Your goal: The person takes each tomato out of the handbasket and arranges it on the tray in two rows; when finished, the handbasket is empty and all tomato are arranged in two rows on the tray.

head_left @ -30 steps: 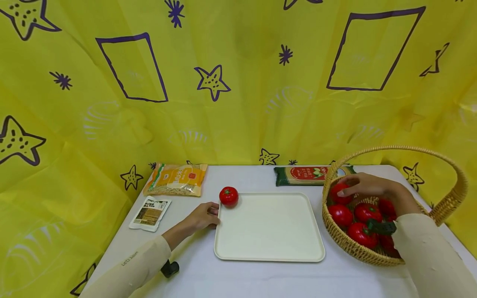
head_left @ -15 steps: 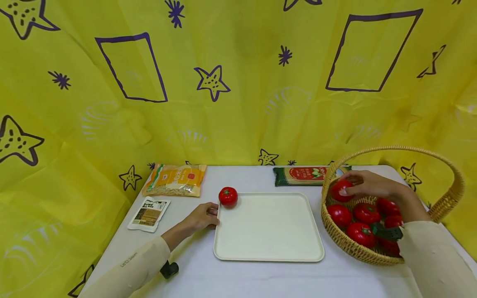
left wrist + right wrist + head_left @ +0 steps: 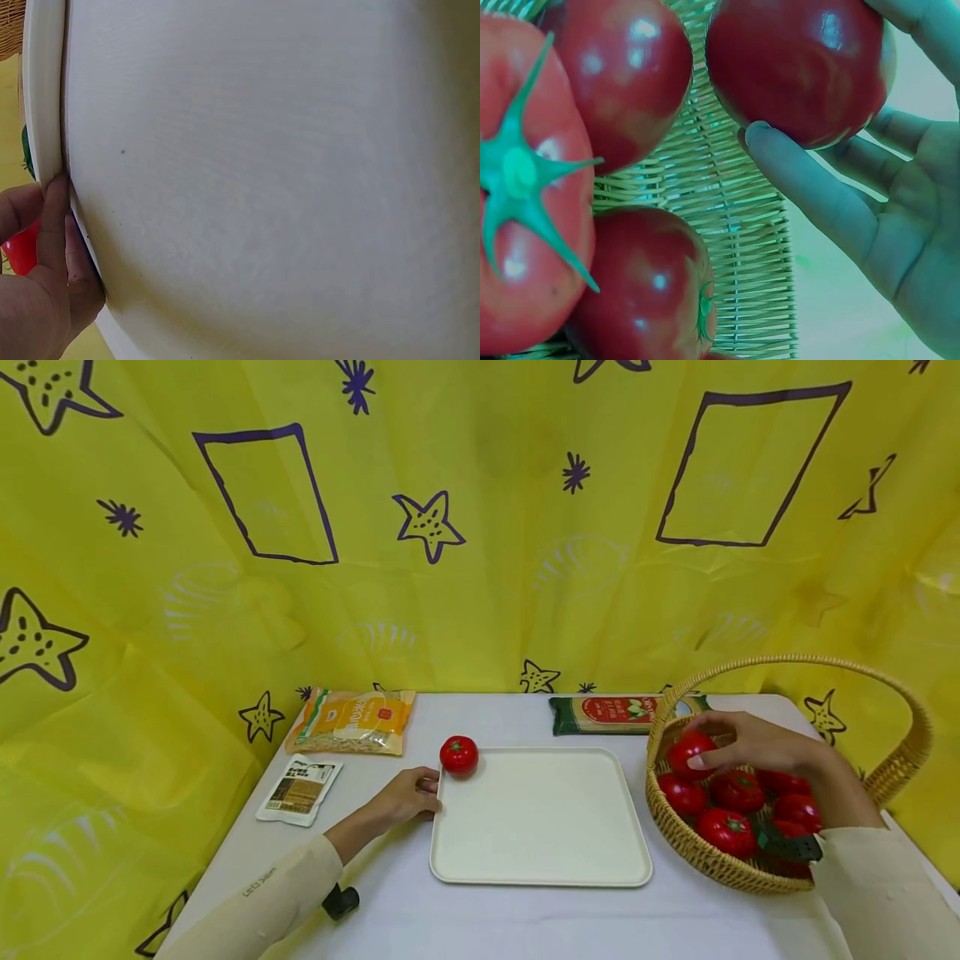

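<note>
- I have the wicker basket (image 3: 675,829) at right, its arched handle high over the glossy red tomatoes (image 3: 726,832) inside.
- I see the cream tray (image 3: 547,818) lying flat to its left.
- The right hand (image 3: 757,743) is clamped on the held tomato (image 3: 688,753), thumb and fingers around it.
- The left hand (image 3: 403,796) pinches the tray's left rim.
- The held tomato, in the basket's far-left part, looks round, smooth and deep red, with bright highlights and paler patches; I cannot tell whether it touches those below.
</note>
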The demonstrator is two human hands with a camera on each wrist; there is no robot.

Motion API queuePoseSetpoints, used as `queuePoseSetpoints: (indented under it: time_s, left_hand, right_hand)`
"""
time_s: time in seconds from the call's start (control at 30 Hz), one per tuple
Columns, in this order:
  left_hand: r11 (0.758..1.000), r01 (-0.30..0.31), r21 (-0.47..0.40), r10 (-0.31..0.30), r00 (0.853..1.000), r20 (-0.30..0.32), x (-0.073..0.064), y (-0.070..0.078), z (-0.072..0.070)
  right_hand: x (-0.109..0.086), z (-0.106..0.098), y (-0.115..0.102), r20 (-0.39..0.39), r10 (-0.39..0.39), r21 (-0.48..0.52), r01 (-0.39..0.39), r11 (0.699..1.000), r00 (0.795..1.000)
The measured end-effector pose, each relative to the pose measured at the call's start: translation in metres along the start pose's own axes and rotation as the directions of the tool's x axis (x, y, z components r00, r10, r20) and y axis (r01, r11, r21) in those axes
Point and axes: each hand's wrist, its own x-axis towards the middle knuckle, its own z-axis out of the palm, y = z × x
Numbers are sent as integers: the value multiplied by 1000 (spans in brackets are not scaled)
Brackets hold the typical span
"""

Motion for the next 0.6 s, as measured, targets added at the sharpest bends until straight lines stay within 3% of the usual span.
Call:
queuePoseSetpoints:
  time_s: [0.2,0.6]
  left_hand:
    - [1000,5,22,-5,1000,0,0,0,0]
    - [1000,-5,17,5,1000,-2,0,0,0]
  right_hand:
    - [-4,5,-1,-24,-26,-75,24,997,999]
    - [-12,14,-6,-29,-136,8,136,991,990]
